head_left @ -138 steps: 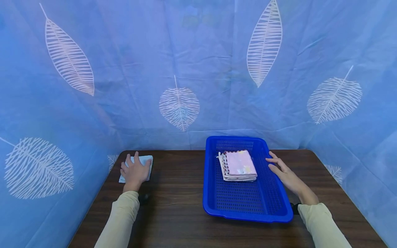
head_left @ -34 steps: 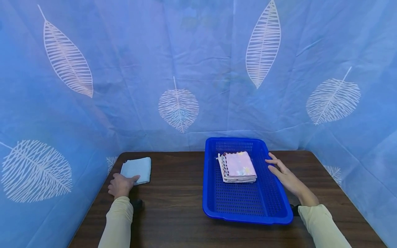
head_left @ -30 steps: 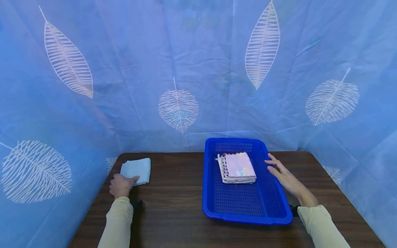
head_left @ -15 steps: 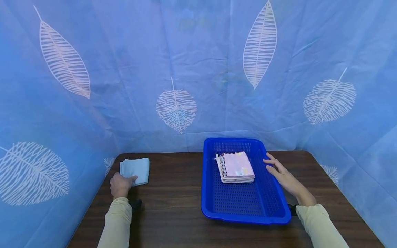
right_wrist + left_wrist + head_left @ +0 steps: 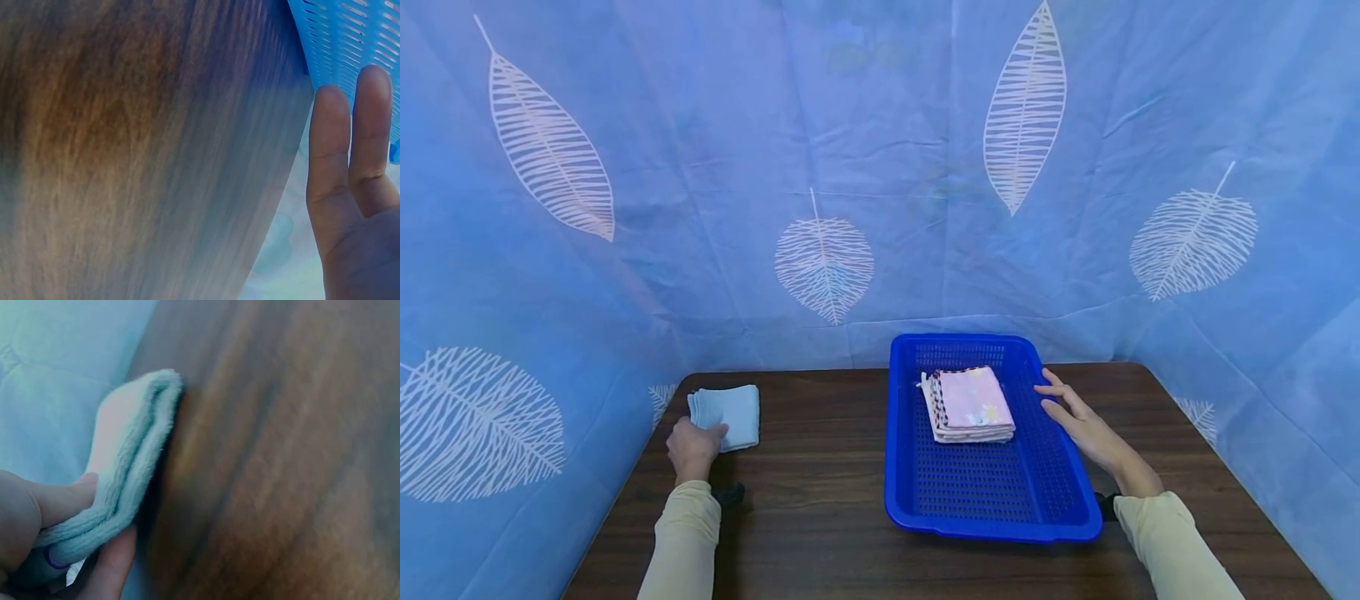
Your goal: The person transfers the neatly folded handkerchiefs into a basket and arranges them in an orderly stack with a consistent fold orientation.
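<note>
At the table's far left corner lies a folded light blue towel [image 5: 735, 414]. My left hand [image 5: 692, 448] pinches its near left edge, thumb on top and a finger beneath; the left wrist view shows the towel's [image 5: 134, 444] thick folded layers between them. On the right, my right hand [image 5: 1086, 429] rests along the right rim of a blue plastic basket [image 5: 977, 527], fingers straight. In the right wrist view two extended fingers [image 5: 330, 137] overlap the basket's slotted wall [image 5: 340, 37]. Inside the basket sits a stack of folded cloths [image 5: 973, 404], a pink one on top.
The dark wood table [image 5: 820, 483] stretches between the towel and the basket. A blue curtain with white leaf prints [image 5: 823, 258] hangs behind the table and along both sides. A small black object [image 5: 728, 495] shows beside the left wrist.
From lying spread over the towel, my left hand has drawn back to its near left edge and taken hold there. The right hand stays at the basket rim. The view has shifted slightly.
</note>
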`<state>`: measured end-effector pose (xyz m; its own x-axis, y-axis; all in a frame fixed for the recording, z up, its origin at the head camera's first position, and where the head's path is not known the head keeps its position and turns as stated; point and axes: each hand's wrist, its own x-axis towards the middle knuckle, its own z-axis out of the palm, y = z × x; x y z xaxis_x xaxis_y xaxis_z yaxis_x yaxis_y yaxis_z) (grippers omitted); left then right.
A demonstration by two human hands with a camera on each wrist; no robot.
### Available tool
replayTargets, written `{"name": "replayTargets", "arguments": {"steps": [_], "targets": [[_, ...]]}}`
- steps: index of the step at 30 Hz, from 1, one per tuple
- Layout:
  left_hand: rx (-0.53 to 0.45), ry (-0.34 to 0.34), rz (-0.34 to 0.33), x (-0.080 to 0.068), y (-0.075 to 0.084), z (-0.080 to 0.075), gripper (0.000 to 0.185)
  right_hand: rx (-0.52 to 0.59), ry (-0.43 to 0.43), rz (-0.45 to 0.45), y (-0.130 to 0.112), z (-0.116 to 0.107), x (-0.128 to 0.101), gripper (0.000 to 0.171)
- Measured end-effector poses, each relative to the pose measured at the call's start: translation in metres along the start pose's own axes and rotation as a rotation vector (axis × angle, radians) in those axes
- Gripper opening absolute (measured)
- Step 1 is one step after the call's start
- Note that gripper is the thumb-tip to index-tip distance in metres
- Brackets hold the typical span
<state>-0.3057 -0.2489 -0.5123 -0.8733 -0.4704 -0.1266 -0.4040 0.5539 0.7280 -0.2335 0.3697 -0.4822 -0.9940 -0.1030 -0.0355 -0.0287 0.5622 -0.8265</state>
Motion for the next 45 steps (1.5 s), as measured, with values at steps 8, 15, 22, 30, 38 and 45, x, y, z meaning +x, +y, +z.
{"name": "replayTargets", "arguments": {"steps": [8, 15, 22, 30, 38, 45], "targets": [[-0.043, -0.021, 0.002, -0.001, 0.001, -0.002, 0.063, -0.004, 0.0, -0.006, -0.001, -0.001, 0.001, 0.061], [-0.154, -0.019, 0.011, -0.009, 0.003, -0.001, 0.052, 0.003, -0.002, -0.015, -0.001, 0.0, 0.0, 0.06], [-0.256, -0.017, 0.061, -0.02, 0.01, 0.001, 0.049, 0.009, -0.002, -0.017, 0.001, -0.001, 0.001, 0.06], [-0.437, -0.107, 0.03, -0.03, 0.018, 0.001, 0.052, 0.011, -0.004, -0.022, 0.002, -0.002, 0.001, 0.06], [-0.586, -0.154, 0.027, -0.037, 0.025, 0.0, 0.053, 0.016, -0.005, -0.036, 0.003, -0.002, 0.0, 0.059], [-0.687, -0.163, 0.061, -0.043, 0.034, 0.001, 0.051, 0.024, -0.009, -0.028, 0.001, -0.001, -0.001, 0.059]]}}
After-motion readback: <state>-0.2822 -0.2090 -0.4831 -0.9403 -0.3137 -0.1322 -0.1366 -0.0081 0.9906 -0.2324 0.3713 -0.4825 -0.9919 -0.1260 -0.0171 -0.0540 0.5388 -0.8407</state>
